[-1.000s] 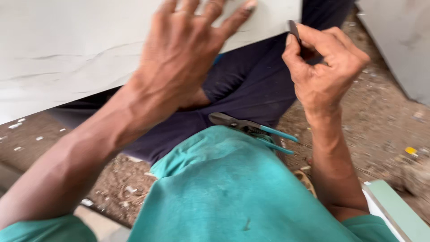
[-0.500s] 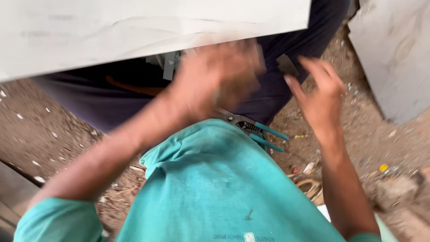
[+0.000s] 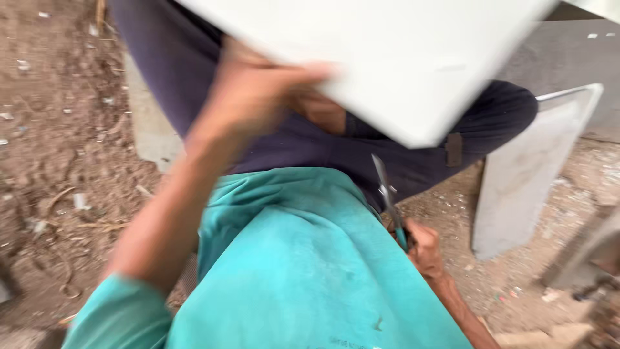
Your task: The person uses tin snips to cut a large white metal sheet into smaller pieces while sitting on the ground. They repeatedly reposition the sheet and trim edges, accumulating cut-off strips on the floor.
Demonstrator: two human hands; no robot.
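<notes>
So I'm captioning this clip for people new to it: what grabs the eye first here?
The big white tile fills the top of the view, tilted, with the blurred left hand at its lower edge. Below it, the right hand holds pliers pointing up toward the tile's corner, beside the teal shirt.

Your left hand (image 3: 252, 97) reaches up under a flat board (image 3: 400, 58) held over your lap. Your right hand (image 3: 423, 249) sits low at right w/ pliers (image 3: 389, 200) pointing up toward the board's edge. A slab (image 3: 526, 174) leans further right.
</notes>
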